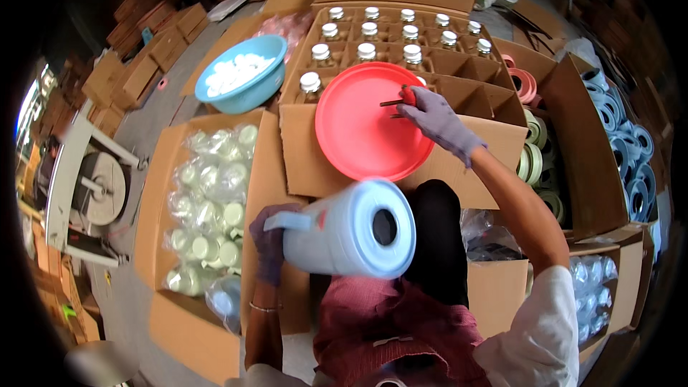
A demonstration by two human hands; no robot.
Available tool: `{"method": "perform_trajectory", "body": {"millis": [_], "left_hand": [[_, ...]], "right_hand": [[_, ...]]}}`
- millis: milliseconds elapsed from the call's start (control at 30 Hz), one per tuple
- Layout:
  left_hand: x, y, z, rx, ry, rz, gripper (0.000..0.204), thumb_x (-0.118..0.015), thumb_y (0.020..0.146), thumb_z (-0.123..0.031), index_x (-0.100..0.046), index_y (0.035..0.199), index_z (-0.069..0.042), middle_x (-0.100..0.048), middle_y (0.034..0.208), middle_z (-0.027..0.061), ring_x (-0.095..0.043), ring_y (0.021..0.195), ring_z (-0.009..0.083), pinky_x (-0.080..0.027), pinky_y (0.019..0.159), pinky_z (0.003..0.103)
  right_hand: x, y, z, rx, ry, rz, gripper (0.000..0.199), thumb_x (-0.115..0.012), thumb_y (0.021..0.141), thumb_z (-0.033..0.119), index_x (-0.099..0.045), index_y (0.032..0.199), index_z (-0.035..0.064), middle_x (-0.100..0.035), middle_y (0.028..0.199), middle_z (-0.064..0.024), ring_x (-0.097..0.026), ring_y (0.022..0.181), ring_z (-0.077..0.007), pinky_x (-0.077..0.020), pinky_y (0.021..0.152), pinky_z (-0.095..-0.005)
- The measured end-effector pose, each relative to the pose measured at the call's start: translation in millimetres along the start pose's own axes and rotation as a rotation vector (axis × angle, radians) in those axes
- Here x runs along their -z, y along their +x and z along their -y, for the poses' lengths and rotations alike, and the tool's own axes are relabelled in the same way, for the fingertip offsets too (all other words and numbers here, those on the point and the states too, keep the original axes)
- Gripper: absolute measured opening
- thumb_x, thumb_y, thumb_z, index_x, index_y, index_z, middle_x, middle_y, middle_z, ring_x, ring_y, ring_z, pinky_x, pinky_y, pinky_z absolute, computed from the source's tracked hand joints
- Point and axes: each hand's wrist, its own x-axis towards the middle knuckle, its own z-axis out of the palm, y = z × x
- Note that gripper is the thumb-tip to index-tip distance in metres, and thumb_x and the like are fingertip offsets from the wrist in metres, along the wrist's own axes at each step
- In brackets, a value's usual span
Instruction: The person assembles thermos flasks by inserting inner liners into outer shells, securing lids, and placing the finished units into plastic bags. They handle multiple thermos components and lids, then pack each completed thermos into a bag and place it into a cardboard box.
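My left hand (pixel 269 240), in a grey glove, is closed around the handle side of a light blue jug (pixel 326 247). The jug lies tilted on its side over my lap, its round end with a dark central hole turned to the right. Above it, my gloved right hand (pixel 441 123) grips a small tool (pixel 408 95) with a red handle and two thin dark prongs. The tool is over a round red plastic tray (pixel 358 129), which rests on the front of a divided carton (pixel 308 140). I cannot tell whether the prongs touch the tray.
Several clear bottles with white caps (pixel 366 51) stand in the carton's compartments. To the left are a blue basin (pixel 261 89) of white pieces and a box of bagged pale green jugs (pixel 228 252). Boxes with green rings (pixel 532 163) and blue rings (pixel 636 149) stand right.
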Motion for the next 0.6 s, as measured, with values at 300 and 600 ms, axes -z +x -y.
{"method": "perform_trajectory", "body": {"millis": [300, 600], "left_hand": [[-34, 32, -87, -0.77, 0.454, 0.212, 0.027, -0.08, 0.073, -0.02, -0.064, 0.089, -0.004, -0.069, 0.093, 0.0096, -0.068, 0.091, 0.0286, -0.055, 0.087, 0.046], [-145, -10, -48, -0.744, 0.016, 0.336, 0.043, -0.08, 0.078, -0.02, -0.061, 0.115, -0.009, -0.058, 0.128, 0.0116, -0.053, 0.124, 0.0323, -0.036, 0.11, 0.053]], "right_hand": [[142, 54, -193, -0.141, -0.933, -0.031, 0.03, -0.061, 0.086, 0.026, -0.057, 0.101, 0.0008, -0.063, 0.102, -0.0266, -0.061, 0.1, -0.0423, -0.0479, 0.088, -0.0491], [151, 59, -252, -0.073, -0.746, 0.332, 0.034, -0.058, 0.091, 0.023, -0.054, 0.114, -0.0017, -0.058, 0.113, -0.0279, -0.057, 0.107, -0.0429, -0.0483, 0.087, -0.0483]]}}
